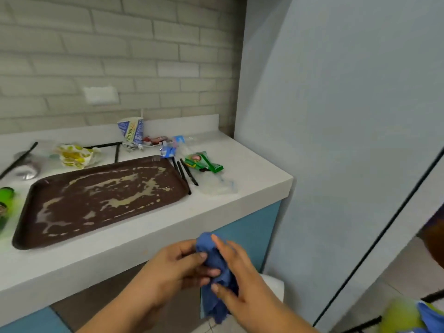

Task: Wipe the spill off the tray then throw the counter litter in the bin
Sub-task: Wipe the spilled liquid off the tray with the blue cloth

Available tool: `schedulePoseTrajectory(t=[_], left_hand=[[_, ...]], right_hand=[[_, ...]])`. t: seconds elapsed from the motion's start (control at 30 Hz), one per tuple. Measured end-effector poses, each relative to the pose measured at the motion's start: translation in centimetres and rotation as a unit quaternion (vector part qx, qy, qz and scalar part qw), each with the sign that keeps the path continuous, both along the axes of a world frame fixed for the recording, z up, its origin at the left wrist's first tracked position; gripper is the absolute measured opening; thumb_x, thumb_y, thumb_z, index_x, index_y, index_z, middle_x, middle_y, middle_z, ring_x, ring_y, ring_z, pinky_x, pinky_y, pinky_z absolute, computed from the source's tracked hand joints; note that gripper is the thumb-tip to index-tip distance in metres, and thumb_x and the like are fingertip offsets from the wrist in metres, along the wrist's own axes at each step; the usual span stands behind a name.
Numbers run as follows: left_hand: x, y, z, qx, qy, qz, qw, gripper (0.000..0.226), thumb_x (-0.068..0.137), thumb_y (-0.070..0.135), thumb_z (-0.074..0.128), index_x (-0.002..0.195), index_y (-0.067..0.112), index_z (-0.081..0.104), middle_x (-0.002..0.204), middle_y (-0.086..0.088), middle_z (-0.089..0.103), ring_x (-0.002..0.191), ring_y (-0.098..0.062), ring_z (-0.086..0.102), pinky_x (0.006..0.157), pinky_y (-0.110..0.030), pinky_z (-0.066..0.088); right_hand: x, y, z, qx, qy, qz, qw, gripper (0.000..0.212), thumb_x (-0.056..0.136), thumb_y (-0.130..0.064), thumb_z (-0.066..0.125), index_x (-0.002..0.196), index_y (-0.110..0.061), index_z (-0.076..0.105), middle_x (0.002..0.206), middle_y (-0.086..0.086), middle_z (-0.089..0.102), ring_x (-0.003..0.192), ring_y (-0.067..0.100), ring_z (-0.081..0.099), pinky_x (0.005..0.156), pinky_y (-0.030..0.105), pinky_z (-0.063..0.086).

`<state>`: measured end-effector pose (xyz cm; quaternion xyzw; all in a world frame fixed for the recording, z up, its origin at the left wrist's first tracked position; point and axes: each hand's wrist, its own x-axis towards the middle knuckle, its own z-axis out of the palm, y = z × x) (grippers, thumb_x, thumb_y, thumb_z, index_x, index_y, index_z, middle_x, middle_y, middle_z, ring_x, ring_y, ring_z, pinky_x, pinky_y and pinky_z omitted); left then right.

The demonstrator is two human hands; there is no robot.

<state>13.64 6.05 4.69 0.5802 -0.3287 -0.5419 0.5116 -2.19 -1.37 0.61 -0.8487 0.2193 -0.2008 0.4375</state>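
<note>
Pale brick wall (120, 44) runs behind everything, and a plain blue-grey panel (348, 116) fills the right side. Below the brick lies a white counter (252, 179) with blue fronts under it. On the counter sits a large brown tray (176, 186), its floor streaked from end to end with a pale, milky spill (115, 191).

Both hands are out in front of the counter edge, lower than the tray and well apart from it. Between them hangs a bunched blue cloth (212, 304). The left hand (177, 267) has its fingers curled in, pinching the cloth's upper part. The right hand (242, 280) wraps it from the other side, with the thumb laid across the fabric.

Litter lies behind and beside the tray. A yellow-patterned wrapper (74, 156) is crumpled at the tray's back left. A crushed paper cup (132, 131) leans by the wall. A clear plastic bag (216, 186) lies flat to the right of the tray, and a green wrapper (203, 162) lies just behind it. A small blue-and-white wrapper (168, 151) sits near the tray's back right corner. Black straws (185, 173) lie just beside the tray's right rim.
</note>
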Motion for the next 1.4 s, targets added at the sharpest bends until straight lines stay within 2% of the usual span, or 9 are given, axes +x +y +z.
schedulePoseTrajectory(t=[0.2,0.37,0.43,0.6,0.77,0.87,0.97,1.17,1.4], left_hand=[[13.4,4.0,-2.2,-0.008,-0.301,0.150,0.942,0.019,0.089,0.022,0.060,0.095,0.039,0.066,0.095,0.023,0.070,0.086,0.000,0.065,0.075,-0.021,0.049],[24.7,7.4,-5.4,0.010,-0.543,0.286,0.789,0.021,0.082,0.017,0.067,0.100,0.028,0.065,0.106,0.003,0.063,0.100,-0.021,0.057,0.089,-0.039,0.049],[27.8,7.9,-6.6,0.040,-0.582,0.283,0.761,0.034,0.078,0.021,0.071,0.111,0.018,0.063,0.117,-0.006,0.059,0.111,-0.028,0.051,0.098,-0.044,0.044],[31.6,7.3,-8.1,0.094,-0.522,0.266,0.805,0.093,0.073,0.052,0.068,0.145,0.010,0.026,0.154,-0.006,0.018,0.141,-0.024,0.022,0.114,-0.041,0.026],[32.8,6.7,-9.0,0.139,-0.483,0.266,0.822,0.128,0.052,0.081,0.055,0.149,0.012,0.009,0.158,-0.003,0.005,0.144,-0.022,0.014,0.114,-0.042,0.027],[32.8,6.9,-9.4,0.145,-0.481,0.250,0.828,0.140,0.042,0.088,0.056,0.150,0.016,0.003,0.159,0.002,-0.003,0.145,-0.017,0.008,0.115,-0.039,0.025],[32.5,6.9,-8.9,0.154,-0.486,0.246,0.824,0.145,0.036,0.090,0.053,0.150,0.016,0.001,0.158,0.004,-0.008,0.146,-0.015,0.005,0.115,-0.038,0.023],[32.0,6.7,-8.4,0.163,-0.500,0.260,0.810,0.144,0.035,0.091,0.051,0.150,0.018,0.005,0.158,0.009,-0.008,0.145,-0.013,0.010,0.114,-0.037,0.027],[32.1,6.7,-8.7,0.171,-0.512,0.259,0.801,0.144,0.035,0.093,0.048,0.150,0.020,0.002,0.157,0.012,-0.010,0.144,-0.012,0.012,0.113,-0.037,0.030]], right_hand=[[9.0,-1.2,0.0,0.086,0.003,-0.073,0.994,0.051,0.096,-0.007,0.049,0.120,-0.052,0.048,0.128,-0.030,0.049,0.112,-0.022,0.045,0.087,0.000,0.037],[14.5,-2.4,-0.1,0.145,0.027,-0.106,0.983,0.033,0.098,-0.019,0.047,0.116,-0.047,0.055,0.123,-0.026,0.056,0.106,-0.010,0.055,0.078,0.010,0.047],[16.6,-2.9,0.1,0.137,0.043,-0.122,0.982,0.032,0.099,-0.020,0.046,0.117,-0.044,0.056,0.123,-0.023,0.057,0.109,-0.003,0.054,0.080,0.015,0.045],[20.6,-4.6,2.4,0.074,0.037,-0.165,0.983,0.033,0.098,-0.020,0.048,0.125,-0.038,0.053,0.126,-0.012,0.056,0.102,0.000,0.053,0.081,0.016,0.042],[23.9,-9.5,5.1,-0.030,0.043,-0.264,0.963,0.045,0.096,-0.018,0.048,0.140,-0.027,0.043,0.138,0.001,0.051,0.122,0.023,0.050,0.099,0.031,0.040],[25.5,-12.9,4.8,-0.139,0.113,-0.265,0.947,0.039,0.096,-0.016,0.046,0.135,-0.016,0.048,0.126,0.014,0.059,0.109,0.031,0.057,0.085,0.030,0.043],[26.8,-16.0,3.3,-0.216,0.171,-0.239,0.931,0.036,0.094,-0.012,0.046,0.129,-0.013,0.055,0.114,0.019,0.061,0.089,0.032,0.058,0.073,0.030,0.043],[28.9,-18.9,-0.8,-0.240,0.367,-0.163,0.884,0.046,0.096,-0.015,0.046,0.141,-0.018,0.043,0.140,0.015,0.038,0.117,0.035,0.050,0.095,0.037,0.042],[30.0,-19.6,-0.7,-0.241,0.354,-0.098,0.899,0.027,0.093,-0.015,0.051,0.115,-0.011,0.066,0.093,0.013,0.058,0.079,0.025,0.053,0.067,0.026,0.036]])
